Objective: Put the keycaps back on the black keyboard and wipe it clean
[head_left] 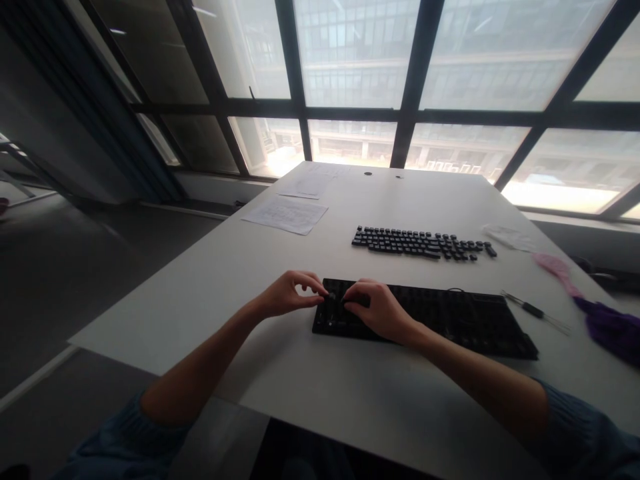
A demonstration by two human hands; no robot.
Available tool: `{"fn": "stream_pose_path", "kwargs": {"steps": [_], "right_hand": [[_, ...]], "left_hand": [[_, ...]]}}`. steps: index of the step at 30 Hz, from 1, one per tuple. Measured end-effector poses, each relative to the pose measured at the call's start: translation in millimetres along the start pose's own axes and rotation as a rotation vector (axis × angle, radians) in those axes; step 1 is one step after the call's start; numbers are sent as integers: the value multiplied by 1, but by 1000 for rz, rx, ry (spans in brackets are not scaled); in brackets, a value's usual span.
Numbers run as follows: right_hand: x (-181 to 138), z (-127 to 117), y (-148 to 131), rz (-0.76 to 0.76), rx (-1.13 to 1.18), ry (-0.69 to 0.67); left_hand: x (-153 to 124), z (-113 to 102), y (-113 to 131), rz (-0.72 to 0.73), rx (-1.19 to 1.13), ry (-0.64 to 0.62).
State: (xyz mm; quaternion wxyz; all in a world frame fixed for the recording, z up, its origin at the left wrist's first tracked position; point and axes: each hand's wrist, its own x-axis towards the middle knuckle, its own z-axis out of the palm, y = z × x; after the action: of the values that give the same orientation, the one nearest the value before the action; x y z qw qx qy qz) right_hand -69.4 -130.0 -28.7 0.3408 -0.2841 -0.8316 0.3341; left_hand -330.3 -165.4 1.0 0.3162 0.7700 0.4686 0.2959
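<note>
White printed paper sheets (286,213) lie far left on the pale grey worktop (210,293), well apart from everything else. Next comes the left hand (293,293), its fingers curled and their tips pinched together at the top left corner of the flat black computer keyboard (450,320). Whether a key sits between them is too small to tell. Just beside it, the right hand (377,310) rests on the keyboard's left end with its fingers bent down onto the keys; I cannot tell if it grips anything. Behind the keyboard and apart from it, loose black keycaps (423,243) lie in rows. Right of the keyboard lies a thin black wire tool (530,309), then a pink and purple cloth (600,323) at the worktop's edge.
</note>
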Motion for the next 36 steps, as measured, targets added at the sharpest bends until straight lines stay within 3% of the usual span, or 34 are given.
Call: {"fn": "stream_pose_path", "kwargs": {"steps": [9, 27, 36], "right_hand": [[-9, 7, 0, 31, 28, 41], [-12, 8, 3, 40, -1, 24], [-14, 8, -10, -42, -38, -58]], "left_hand": [[-2, 4, -2, 33, 7, -170], [-3, 8, 6, 133, 128, -149], [-17, 19, 18, 255, 376, -71]]}}
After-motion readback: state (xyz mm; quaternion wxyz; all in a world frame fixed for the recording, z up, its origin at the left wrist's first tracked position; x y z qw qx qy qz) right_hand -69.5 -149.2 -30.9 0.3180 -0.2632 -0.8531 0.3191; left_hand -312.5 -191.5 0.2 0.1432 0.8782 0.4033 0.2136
